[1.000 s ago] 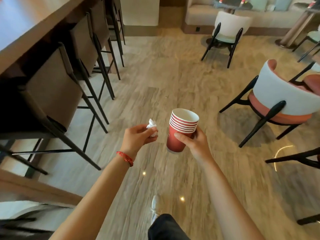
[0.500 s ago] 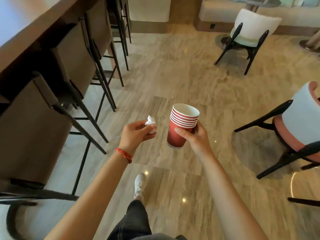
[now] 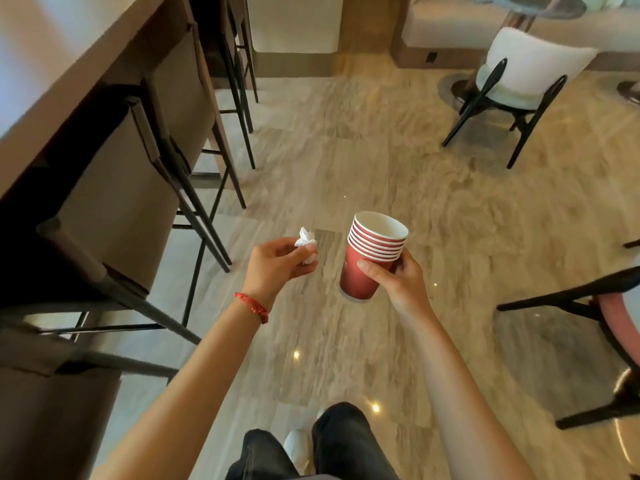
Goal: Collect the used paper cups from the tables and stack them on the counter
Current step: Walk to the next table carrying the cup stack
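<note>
Several red paper cups (image 3: pixel 372 258), nested into one stack with white rims showing as stripes, are carried in mid-air above the floor (image 3: pixel 398 174). The right hand (image 3: pixel 398 275) grips the stack around its tapered wall, thumb across the front, tilting it slightly; nesting likely lets one hand carry all of them. The left hand (image 3: pixel 277 263) pinches a crumpled white tissue (image 3: pixel 305 242) between thumb and fingers, kept apart from the cups. The stack has not yet reached the bench (image 3: pixel 62 74), a smooth brown slab at the left edge. Upholstered bar stools (image 3: pixel 117 202) on thin black metal legs stand against it. The floor is glossy, stone-patterned tile.
</note>
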The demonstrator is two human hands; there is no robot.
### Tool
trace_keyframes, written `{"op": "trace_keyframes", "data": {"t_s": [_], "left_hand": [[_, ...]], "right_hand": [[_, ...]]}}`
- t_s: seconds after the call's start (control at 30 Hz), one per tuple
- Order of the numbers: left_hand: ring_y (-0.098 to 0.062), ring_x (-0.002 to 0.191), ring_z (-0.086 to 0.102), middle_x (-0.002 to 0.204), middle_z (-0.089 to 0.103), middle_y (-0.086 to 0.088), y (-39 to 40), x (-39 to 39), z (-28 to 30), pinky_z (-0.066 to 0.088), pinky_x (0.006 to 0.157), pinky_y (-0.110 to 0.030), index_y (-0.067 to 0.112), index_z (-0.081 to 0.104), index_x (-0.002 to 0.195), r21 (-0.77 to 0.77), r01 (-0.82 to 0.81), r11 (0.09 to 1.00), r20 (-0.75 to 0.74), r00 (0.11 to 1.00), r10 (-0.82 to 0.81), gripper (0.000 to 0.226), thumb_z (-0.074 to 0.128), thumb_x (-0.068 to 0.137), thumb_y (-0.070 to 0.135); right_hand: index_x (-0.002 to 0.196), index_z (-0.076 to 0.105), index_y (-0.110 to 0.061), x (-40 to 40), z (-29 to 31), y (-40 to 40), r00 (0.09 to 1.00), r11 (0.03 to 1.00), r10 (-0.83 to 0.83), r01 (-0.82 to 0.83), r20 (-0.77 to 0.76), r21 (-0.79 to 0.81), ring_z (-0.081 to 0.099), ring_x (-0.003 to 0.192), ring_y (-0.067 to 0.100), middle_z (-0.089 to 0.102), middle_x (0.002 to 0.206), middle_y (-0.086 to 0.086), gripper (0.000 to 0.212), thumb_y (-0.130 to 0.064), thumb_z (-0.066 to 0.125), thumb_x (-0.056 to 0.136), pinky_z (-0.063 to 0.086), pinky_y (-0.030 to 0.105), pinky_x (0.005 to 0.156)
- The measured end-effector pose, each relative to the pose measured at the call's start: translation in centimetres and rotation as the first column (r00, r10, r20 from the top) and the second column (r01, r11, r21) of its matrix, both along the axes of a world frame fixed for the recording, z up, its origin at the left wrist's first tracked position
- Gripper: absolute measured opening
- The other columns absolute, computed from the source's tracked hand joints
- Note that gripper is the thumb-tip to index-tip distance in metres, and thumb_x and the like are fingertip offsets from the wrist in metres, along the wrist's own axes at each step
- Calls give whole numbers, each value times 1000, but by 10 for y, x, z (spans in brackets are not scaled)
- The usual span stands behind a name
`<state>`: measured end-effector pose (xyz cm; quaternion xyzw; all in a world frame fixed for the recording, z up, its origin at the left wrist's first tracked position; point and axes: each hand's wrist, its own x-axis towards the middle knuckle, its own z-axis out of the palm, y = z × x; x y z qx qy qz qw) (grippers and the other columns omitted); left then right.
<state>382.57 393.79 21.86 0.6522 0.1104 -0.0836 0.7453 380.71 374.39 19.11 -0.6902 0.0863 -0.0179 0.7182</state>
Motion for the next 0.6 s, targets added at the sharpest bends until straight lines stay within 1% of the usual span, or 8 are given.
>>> {"op": "trace_keyframes", "data": {"t_s": [0.1, 0.17, 0.23, 0.33, 0.4, 0.47, 0.53, 0.6], "left_hand": [[-14, 69, 68, 79, 68, -12, -7, 56, -5, 55, 62, -20, 9, 69, 79, 9, -7, 1000, -1, 1000, 7, 4, 67, 82, 11], [-15, 69, 67, 80, 67, -13, -14, 98, -10, 56, 63, -21, 8, 69, 79, 11, -6, 1000, 4, 1000, 5, 4, 66, 82, 9], [-16, 69, 66, 80, 67, -13, -22, 141, -13, 57, 64, -21, 8, 68, 79, 10, -8, 1000, 7, 1000, 7, 5, 65, 83, 8], [-12, 65, 68, 76, 69, -9, -35, 205, -9, 57, 63, -21, 8, 68, 78, -8, -37, 999, -9, 999, 37, 6, 65, 83, 7], [-11, 65, 68, 73, 70, -6, -41, 244, -3, 57, 62, -20, 6, 69, 81, -20, -51, 999, -21, 999, 50, 4, 66, 83, 7], [-12, 65, 68, 73, 70, -7, -44, 283, 2, 56, 62, -20, 6, 69, 81, -27, -61, 998, -17, 998, 61, 4, 66, 83, 7], [-11, 64, 68, 76, 69, -10, -46, 319, 6, 56, 61, -19, 7, 68, 78, -24, -68, 997, -13, 998, 68, 6, 65, 83, 6], [-11, 65, 68, 77, 68, -11, -47, 355, 7, 54, 60, -18, 6, 68, 77, -18, -71, 997, -3, 997, 71, 6, 66, 82, 7]], "right_hand": [[101, 62, -23, 60, -7, -5, 1000, 1000, 11, -11, 7, 6, 66, 89, 2, 71, 94, -10, 45, -23, 81, 61, 51, 15, 73], [102, 62, -22, 105, -10, -10, 1000, 1000, 17, -17, 26, -8, 66, 90, 2, 71, 95, -9, 45, -18, 84, 63, 51, 15, 73], [104, 62, -20, 152, -12, -18, 999, 1000, 22, -22, 39, -9, 66, 91, 4, 70, 98, -7, 45, -19, 82, 64, 52, 19, 76], [102, 62, -21, 223, -8, -31, 998, 999, 35, -35, 53, -12, 66, 90, 5, 69, 99, -5, 42, -13, 83, 66, 52, 23, 80], [99, 62, -24, 267, -3, -37, 997, 999, 47, -47, 59, -14, 66, 89, 4, 70, 97, -7, 45, -18, 84, 61, 52, 21, 79], [98, 62, -25, 310, 0, -42, 995, 997, 68, -67, 71, -24, 66, 88, 3, 70, 96, -8, 43, -19, 82, 61, 52, 18, 76], [98, 62, -25, 350, 3, -44, 995, 997, 77, -75, 69, -29, 66, 86, 3, 70, 94, -9, 41, -14, 84, 64, 52, 18, 75], [98, 63, -24, 387, 3, -44, 995, 996, 76, -74, 65, -41, 65, 86, 5, 70, 92, -10, 41, -18, 83, 63, 52, 21, 77]]}}
